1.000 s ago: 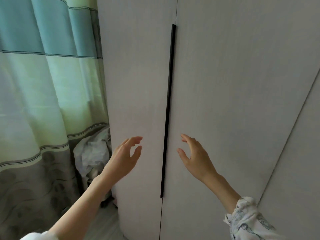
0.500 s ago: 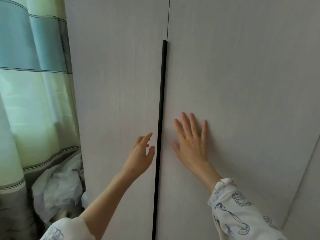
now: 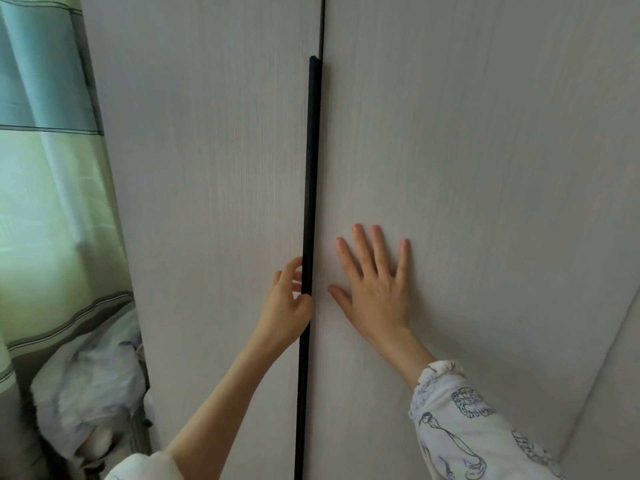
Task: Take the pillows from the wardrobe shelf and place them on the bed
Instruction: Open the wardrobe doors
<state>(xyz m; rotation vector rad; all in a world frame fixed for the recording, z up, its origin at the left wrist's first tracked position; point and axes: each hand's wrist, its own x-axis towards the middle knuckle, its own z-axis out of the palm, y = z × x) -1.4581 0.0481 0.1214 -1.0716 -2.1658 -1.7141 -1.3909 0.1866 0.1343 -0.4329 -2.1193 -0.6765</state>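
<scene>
Your left hand [image 3: 289, 303] curls around the black handle [image 3: 309, 202] and your right hand [image 3: 375, 289] lies flat on the right door [image 3: 467, 150], so pull the left door [image 3: 214, 168] slowly; the pillows are not visible, probably behind these closed doors

Both arms reach forward and up. The left hand [image 3: 285, 303] curls its fingers (thumb below them) round the black handle [image 3: 309, 209]; the right hand [image 3: 375, 289] lies flat, fingers spread and straight, sleeve pushed back.

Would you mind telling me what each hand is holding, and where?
The left hand grips the black door handle low on its length; the right hand lies flat on the right door, holding nothing.
</scene>
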